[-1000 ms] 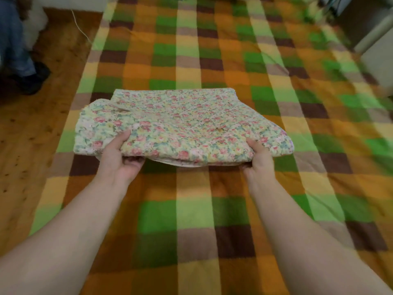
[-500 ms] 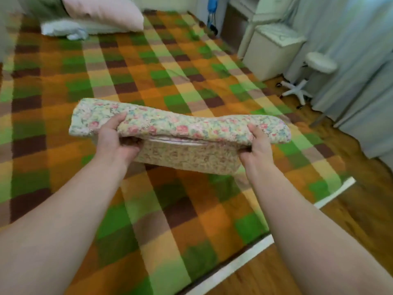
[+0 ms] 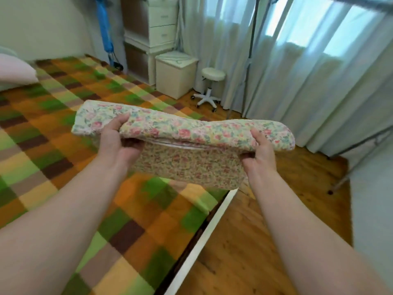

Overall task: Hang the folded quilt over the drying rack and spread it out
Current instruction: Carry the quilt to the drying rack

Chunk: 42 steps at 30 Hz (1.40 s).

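Observation:
The folded floral quilt [image 3: 187, 133] is held up in the air over the bed's corner, its lower layers sagging below. My left hand [image 3: 116, 141] grips its left part, thumb on top and fingers underneath. My right hand [image 3: 258, 149] grips the right part the same way. A grey metal drying rack [image 3: 251, 50] stands by the curtains at the right: one upright pole, a top bar at the upper right, and slanted legs reaching the floor.
The checked orange-and-green blanket [image 3: 53, 128] covers the bed, whose white edge [image 3: 204, 237] runs diagonally below. A white stool [image 3: 210, 86], a cream box [image 3: 175, 73] and drawers [image 3: 155, 24] stand behind. Wooden floor [image 3: 244, 241] lies at the right.
I have lifted the quilt off the blanket and swung it right, toward the window. The view turned from the bed to the curtains and rack.

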Motion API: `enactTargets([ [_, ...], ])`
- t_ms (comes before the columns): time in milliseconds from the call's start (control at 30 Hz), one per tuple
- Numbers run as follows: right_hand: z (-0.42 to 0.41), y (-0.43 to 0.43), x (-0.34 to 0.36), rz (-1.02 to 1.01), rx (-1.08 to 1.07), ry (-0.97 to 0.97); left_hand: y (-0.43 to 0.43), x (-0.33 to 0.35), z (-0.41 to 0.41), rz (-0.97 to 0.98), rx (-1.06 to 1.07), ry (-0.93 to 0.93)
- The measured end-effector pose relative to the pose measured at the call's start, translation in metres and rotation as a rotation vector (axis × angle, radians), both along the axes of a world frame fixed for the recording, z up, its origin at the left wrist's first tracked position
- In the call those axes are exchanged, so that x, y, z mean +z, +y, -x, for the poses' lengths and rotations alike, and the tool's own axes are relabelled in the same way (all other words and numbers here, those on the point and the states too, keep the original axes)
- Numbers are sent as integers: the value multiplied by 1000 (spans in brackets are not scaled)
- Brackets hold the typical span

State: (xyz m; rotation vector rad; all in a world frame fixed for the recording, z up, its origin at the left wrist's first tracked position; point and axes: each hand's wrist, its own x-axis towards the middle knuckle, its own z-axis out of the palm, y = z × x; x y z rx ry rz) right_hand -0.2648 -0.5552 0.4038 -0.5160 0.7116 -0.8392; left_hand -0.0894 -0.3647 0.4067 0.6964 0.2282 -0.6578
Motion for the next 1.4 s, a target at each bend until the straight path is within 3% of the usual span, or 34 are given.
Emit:
enactTargets([
  [433, 134, -55, 69, 62, -295, -90, -102, 85, 93, 97, -303, -17],
  [833, 266, -166, 132, 109, -480, -146, -262, 142, 201, 179, -540, -23],
  [1400, 292, -285, 164, 220, -648, -199, -410, 171, 217, 212, -622, -18],
])
